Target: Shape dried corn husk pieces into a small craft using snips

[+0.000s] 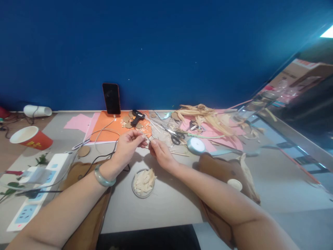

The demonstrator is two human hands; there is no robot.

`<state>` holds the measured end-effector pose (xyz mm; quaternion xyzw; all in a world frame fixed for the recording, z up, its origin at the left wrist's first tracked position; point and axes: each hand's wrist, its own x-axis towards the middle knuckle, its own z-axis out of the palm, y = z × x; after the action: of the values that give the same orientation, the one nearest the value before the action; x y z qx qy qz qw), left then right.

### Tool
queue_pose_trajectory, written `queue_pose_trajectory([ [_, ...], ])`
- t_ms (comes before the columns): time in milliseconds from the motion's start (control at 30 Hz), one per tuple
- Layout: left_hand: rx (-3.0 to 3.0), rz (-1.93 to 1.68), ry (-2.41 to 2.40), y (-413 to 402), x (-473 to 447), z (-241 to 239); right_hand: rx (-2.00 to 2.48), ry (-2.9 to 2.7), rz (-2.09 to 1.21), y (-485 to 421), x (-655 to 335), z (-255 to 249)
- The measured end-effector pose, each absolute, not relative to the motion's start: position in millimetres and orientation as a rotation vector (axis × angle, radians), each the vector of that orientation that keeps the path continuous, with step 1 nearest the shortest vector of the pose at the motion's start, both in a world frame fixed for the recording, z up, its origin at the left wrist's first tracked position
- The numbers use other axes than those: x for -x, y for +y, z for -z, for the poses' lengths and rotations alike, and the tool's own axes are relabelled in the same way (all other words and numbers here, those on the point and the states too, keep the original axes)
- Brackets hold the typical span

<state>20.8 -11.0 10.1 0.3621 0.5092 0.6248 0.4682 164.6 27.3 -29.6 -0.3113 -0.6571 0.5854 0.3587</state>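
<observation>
My left hand [129,144] and my right hand [161,152] meet above the grey table, fingertips pinched together on a small pale strip of dried husk [147,139]. A green bangle [103,177] circles my left wrist. Just below my hands sits a small round dish [143,183] filled with cut pale husk pieces. Behind my hands lie scissors [173,134], a black glue gun [137,117] on an orange sheet [109,130], and a heap of dried husks [208,118] on pink paper.
A phone [111,98] leans on the blue wall, its cable running to a white power strip [33,194] at left. A red paper cup [30,138] lies tipped at far left. A roll of tape [196,145] and brown pouches [221,170] lie nearby.
</observation>
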Motion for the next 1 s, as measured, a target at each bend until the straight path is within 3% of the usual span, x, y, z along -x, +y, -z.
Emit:
queue_pose_trajectory([
  [233,-0.952,-1.424,1.250,-12,-20,-17,0.897,-1.699,-1.326,45,-174,19],
  [500,-1.422,-0.628,1.152,-21,-12,-18,1.314,-1.990,-0.806,111,-209,3],
  [733,-1.713,-0.289,1.114,-25,-9,-15,1.617,-2.551,-0.452,100,-201,7],
  [1000,-1.698,-0.262,1.099,-26,-7,-15,1.651,-2.622,-0.388,99,-203,12],
])
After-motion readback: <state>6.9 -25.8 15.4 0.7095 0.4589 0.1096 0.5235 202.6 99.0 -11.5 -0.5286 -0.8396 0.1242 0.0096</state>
